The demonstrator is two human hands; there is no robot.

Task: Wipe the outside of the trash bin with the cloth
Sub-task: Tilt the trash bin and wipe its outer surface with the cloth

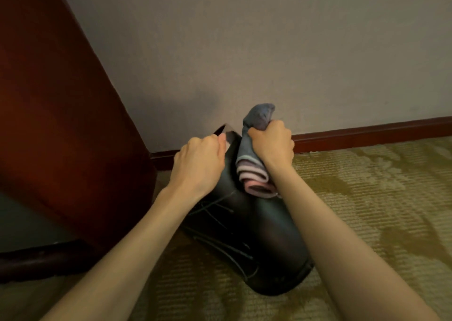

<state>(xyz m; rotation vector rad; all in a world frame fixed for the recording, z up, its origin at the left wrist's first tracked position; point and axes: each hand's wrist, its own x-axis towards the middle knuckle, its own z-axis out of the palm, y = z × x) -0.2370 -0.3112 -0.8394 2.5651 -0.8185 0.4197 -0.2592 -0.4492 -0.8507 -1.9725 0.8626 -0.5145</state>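
A dark, glossy trash bin (256,235) lies tilted on the carpet, its base toward me and its open rim toward the wall. My left hand (198,164) grips the bin's rim at the far end, fingers curled over the edge. My right hand (272,144) grips a bunched grey and pink cloth (254,164). The cloth hangs down from my fist and rests against the bin's upper side near the rim. One end of the cloth sticks up above my fist.
A reddish-brown wooden cabinet (61,125) stands close on the left of the bin. A grey wall (269,51) with a dark red baseboard (367,134) runs just behind it. Patterned beige carpet (379,210) spreads to the right and front.
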